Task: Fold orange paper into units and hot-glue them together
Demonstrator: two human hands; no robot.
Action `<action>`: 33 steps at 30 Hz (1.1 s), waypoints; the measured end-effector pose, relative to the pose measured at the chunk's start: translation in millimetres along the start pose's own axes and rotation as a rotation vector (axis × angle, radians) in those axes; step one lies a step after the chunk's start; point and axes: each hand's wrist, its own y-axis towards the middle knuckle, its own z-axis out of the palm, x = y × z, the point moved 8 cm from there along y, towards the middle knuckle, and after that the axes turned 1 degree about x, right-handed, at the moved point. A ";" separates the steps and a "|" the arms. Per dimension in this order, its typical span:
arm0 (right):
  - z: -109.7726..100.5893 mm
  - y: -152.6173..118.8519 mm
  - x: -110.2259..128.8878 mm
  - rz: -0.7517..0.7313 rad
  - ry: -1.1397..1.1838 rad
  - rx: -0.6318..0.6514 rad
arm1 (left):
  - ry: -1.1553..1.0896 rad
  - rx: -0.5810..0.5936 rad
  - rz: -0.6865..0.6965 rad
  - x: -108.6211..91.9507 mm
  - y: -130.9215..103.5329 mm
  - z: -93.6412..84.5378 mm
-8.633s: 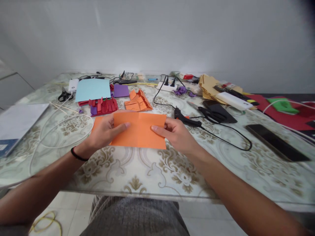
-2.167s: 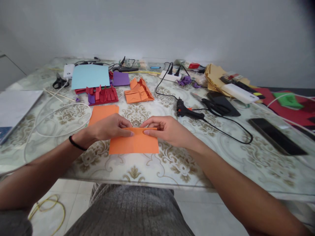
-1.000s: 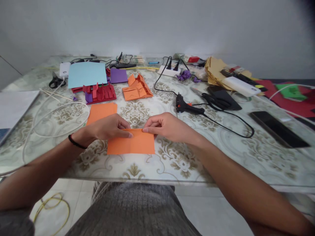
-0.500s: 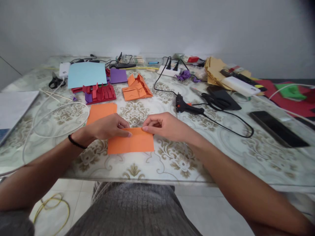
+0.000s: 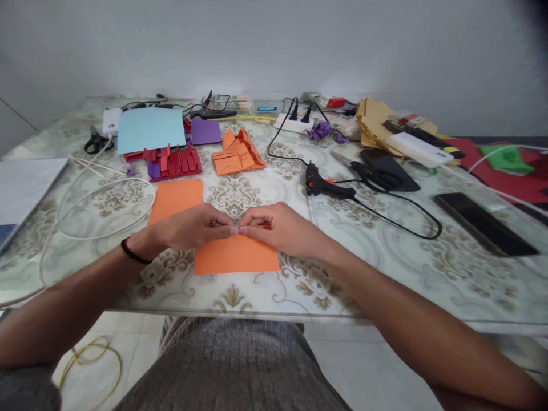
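A plain orange sheet (image 5: 237,260) lies on the near part of the patterned table (image 5: 334,291), in front of the person and close to the table's front edge. It is bright, matte and unmarked on the face that shows, wider than it is deep, with a straight near edge and two square, crisp near corners. Its far edge is mostly hidden under the fingers. The left hand (image 5: 197,225) and the right hand (image 5: 285,228) both pinch that far edge between thumb and curled fingers, the two thumb tips almost meeting near the sheet's middle. Flat orange paper (image 5: 177,200) of the same colour lies just beyond the left hand, and a creased, folded orange piece (image 5: 237,157) sits farther back, its flaps partly raised.
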 end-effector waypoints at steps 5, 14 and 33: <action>1.4 1.5 -3.2 0.004 0.039 0.018 | 0.018 -0.015 0.025 -3.2 -2.0 -2.2; -7.9 2.5 -10.1 0.030 0.114 0.006 | 0.073 -0.039 0.023 -2.0 -2.6 -11.5; -28.3 -0.7 -10.6 0.033 0.120 -0.095 | -0.007 -0.152 0.021 3.3 -8.9 -33.2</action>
